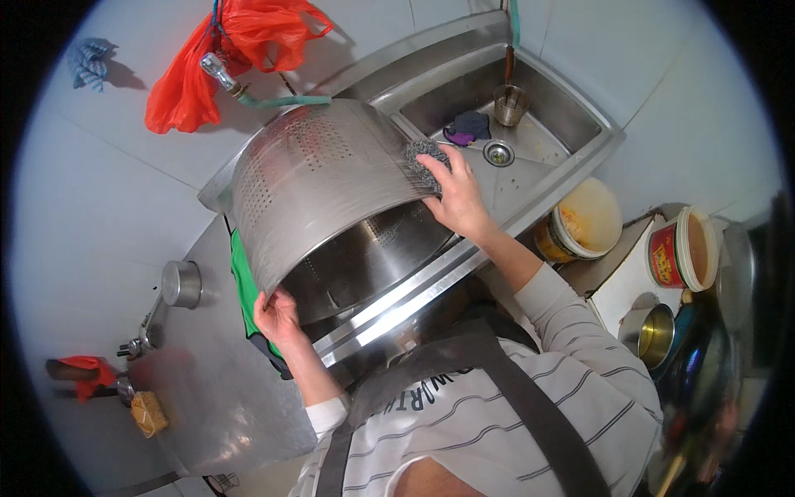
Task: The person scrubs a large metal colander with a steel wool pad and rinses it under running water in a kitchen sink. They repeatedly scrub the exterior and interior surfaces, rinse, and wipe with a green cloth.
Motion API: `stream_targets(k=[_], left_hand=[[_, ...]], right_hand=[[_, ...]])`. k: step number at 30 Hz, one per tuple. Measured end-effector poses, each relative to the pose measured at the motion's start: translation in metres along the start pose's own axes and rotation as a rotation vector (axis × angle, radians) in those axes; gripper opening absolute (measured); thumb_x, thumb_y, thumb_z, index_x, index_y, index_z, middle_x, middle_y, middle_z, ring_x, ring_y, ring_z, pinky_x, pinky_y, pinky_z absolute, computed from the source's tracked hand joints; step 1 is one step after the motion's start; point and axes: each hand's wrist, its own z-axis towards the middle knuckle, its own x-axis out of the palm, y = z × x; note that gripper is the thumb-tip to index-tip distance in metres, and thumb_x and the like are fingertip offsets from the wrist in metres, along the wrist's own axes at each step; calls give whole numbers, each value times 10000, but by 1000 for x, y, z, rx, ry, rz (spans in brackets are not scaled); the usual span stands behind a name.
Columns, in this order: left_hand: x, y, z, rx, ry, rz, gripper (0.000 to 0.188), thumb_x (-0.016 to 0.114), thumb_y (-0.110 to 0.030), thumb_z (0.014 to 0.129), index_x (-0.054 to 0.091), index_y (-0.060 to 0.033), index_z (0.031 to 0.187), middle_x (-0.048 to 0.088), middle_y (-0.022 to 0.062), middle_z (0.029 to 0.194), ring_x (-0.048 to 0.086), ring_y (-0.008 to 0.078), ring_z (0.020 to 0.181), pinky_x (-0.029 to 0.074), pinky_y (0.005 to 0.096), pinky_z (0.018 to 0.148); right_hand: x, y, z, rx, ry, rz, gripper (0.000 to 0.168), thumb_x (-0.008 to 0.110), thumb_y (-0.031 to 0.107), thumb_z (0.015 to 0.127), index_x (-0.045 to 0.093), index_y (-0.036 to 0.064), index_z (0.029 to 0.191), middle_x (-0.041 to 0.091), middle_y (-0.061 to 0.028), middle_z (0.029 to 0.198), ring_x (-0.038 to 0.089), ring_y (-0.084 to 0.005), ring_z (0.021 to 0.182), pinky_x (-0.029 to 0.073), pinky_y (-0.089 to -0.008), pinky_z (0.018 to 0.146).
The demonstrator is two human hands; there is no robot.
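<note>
A large perforated stainless steel drum lies on its side over the left part of a steel sink, its open end towards me. My left hand grips its rim at the lower left. In my right hand is a grey metal scouring pad, pressed against the drum's outer wall near the rim. Above the drum, the end of a green hose on a tap reaches its upper edge. The sink basin on the right holds a dark and purple cloth and a small metal cup.
Red plastic bags hang on the wall. On the steel counter at left are a metal pot and a yellow packet; a green cloth lies beside the drum. Plastic tubs and a pot of yellow liquid stand at right.
</note>
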Motion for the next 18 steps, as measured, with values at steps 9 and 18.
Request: stream_targets(k=[9, 18], left_hand=[[94, 96, -12, -79, 85, 229, 450, 599, -225, 880, 491, 34, 1232, 506, 208, 1273, 459, 362, 1213, 331, 534, 1062], [108, 108, 9, 19, -130, 511, 442, 504, 86, 791, 441, 76, 1228, 520, 210, 1244, 522, 364, 1145, 469, 505, 965]], right_hand=[[2, 85, 29, -178, 84, -144, 545, 602, 5, 684, 547, 138, 1210, 412, -178, 1290, 468, -355, 1021, 464, -426, 845], [-26, 41, 23, -94, 131, 129, 621, 806, 139, 594, 545, 129, 1157, 407, -183, 1278, 456, -397, 1098, 434, -448, 917]])
